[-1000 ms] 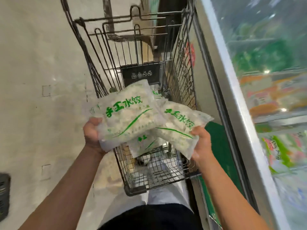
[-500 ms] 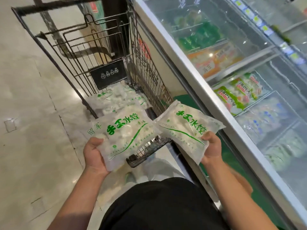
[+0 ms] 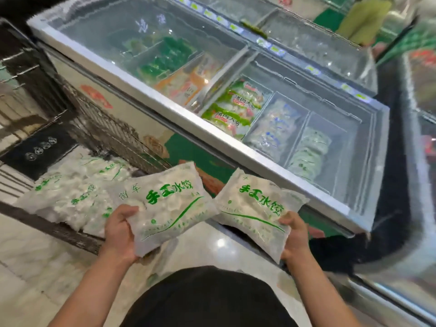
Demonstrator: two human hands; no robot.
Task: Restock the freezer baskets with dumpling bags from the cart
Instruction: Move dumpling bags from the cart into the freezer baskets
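My left hand grips a clear dumpling bag with green lettering by its near-left corner. My right hand grips a second, matching dumpling bag by its near-right corner. Both bags are held side by side at waist height, in front of the chest freezer. Several more dumpling bags lie in the wire cart on my left. Inside the freezer, a basket at the right end holds pale green-printed bags, beside a basket with blue-printed bags.
The freezer's other compartments hold green, orange and red-green packets under sliding glass lids. A second freezer stands at the right with a dark gap between. A person in a green top stands at the far side. Pale tiled floor lies underfoot.
I have turned right from the cart toward the freezer, carrying both bags along. The freezer baskets now fill the view and the cart has slid to the left.
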